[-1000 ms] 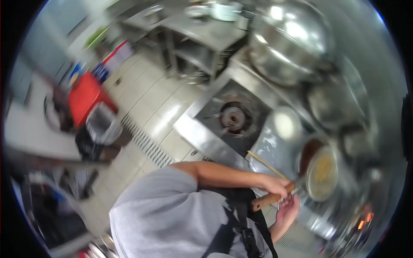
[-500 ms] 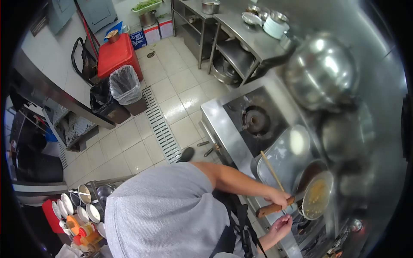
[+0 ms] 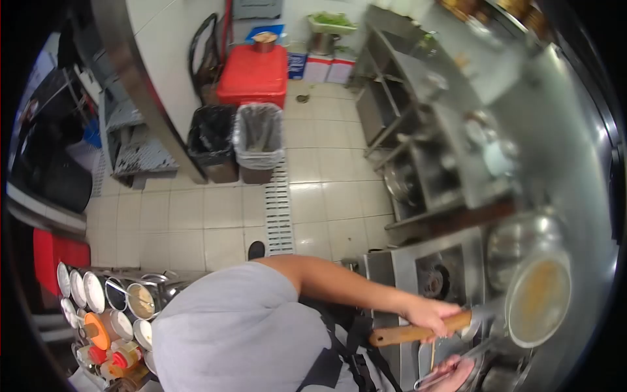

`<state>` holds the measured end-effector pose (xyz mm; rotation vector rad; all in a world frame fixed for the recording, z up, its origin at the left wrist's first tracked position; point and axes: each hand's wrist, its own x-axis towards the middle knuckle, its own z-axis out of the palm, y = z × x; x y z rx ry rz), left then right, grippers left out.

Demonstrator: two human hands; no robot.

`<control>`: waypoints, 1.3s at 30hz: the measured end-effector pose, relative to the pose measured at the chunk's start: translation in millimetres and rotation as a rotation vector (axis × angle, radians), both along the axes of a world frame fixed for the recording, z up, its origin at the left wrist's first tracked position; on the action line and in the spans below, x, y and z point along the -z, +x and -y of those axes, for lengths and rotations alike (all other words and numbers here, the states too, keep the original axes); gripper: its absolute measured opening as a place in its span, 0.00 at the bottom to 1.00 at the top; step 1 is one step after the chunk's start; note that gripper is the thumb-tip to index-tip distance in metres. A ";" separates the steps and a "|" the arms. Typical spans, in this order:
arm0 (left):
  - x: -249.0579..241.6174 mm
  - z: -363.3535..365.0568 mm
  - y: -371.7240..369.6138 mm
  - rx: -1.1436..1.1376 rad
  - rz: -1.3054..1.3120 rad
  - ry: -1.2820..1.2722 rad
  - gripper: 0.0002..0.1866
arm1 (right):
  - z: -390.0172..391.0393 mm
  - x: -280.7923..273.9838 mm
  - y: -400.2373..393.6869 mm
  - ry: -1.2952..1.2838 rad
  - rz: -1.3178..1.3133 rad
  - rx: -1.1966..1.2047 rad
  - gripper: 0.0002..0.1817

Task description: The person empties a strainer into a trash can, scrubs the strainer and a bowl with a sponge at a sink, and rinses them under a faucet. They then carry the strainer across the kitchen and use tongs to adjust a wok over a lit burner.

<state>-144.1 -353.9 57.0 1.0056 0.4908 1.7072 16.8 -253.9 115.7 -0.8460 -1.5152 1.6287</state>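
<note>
My left hand (image 3: 436,317) is wrapped round the wooden handle (image 3: 400,335) of a wok. The metal wok (image 3: 539,302) shows its inside to the camera, with an orange-brown film or food spread across it. Lower down, my right hand (image 3: 452,375) is closed palm-up round a long metal utensil (image 3: 482,348) with a looped handle end. That utensil points toward the wok; its head cannot be made out. A gas burner (image 3: 434,279) lies in the stove top just beyond my left hand.
A large steel bowl (image 3: 522,245) stands behind the stove. Steel shelving (image 3: 450,176) runs along the right. Two lined bins (image 3: 258,140) and a red cooler box (image 3: 253,75) stand across the tiled floor. Several white bowls (image 3: 93,292) and sauce bottles (image 3: 126,355) sit at lower left.
The view has swung round. My left hand has brought the wok away from its earlier spot, up toward the large steel bowl. The utensil in my right hand shows more plainly now.
</note>
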 end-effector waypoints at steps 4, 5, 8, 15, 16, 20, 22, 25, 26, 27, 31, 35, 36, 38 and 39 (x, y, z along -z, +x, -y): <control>1.2 171.4 -73.0 -0.439 -0.132 -0.131 0.22 | 97.7 6.7 -111.7 -0.132 0.013 -0.464 0.11; 3.9 213.8 -83.7 -0.494 -0.093 -0.225 0.27 | 129.0 13.0 -140.2 -0.191 0.054 -0.496 0.12; 29.4 324.1 -105.4 -0.817 0.037 -0.474 0.37 | 202.7 51.7 -222.1 -0.374 0.074 -0.904 0.14; 168.3 471.1 -167.8 -1.405 0.125 -0.952 0.27 | 373.8 221.8 -385.9 -0.460 0.446 -1.338 0.06; 195.4 483.0 -181.5 -1.492 0.150 -1.078 0.26 | 393.4 245.4 -403.3 -0.444 0.517 -1.362 0.05; 257.3 508.7 -216.1 -1.656 0.230 -1.484 0.22 | 442.4 323.3 -448.5 -0.353 0.679 -1.353 0.07; 270.0 516.1 -228.7 -1.630 0.288 -1.541 0.22 | 455.7 352.7 -471.6 -0.016 0.824 -1.421 0.08; 289.7 541.0 -252.8 -1.455 0.348 -1.688 0.23 | 464.8 377.3 -501.1 -0.076 0.847 -1.435 0.11; 299.4 543.9 -256.1 -1.512 0.176 -1.772 0.24 | 466.4 384.9 -508.5 0.006 0.862 -1.455 0.14; 310.5 544.3 -254.8 -1.559 -0.002 -1.845 0.26 | 469.7 402.5 -510.0 -0.010 0.881 -1.449 0.14; 308.6 533.6 -269.2 -1.574 0.050 -1.892 0.28 | 483.0 449.5 -528.7 0.321 0.829 -1.251 0.16; 306.8 516.5 -291.8 -1.573 0.312 -1.840 0.31 | 510.9 409.3 -511.7 0.605 0.775 -1.277 0.22; 318.9 515.5 -294.8 -1.516 0.241 -1.888 0.31 | 519.7 378.8 -512.0 0.524 0.864 -1.384 0.25; 330.7 528.4 -299.7 -1.420 0.093 -1.888 0.31 | 521.4 391.5 -521.7 0.562 0.880 -1.396 0.25; 334.5 533.2 -297.4 -1.416 0.097 -1.886 0.31 | 523.0 392.5 -524.6 0.593 0.886 -1.416 0.24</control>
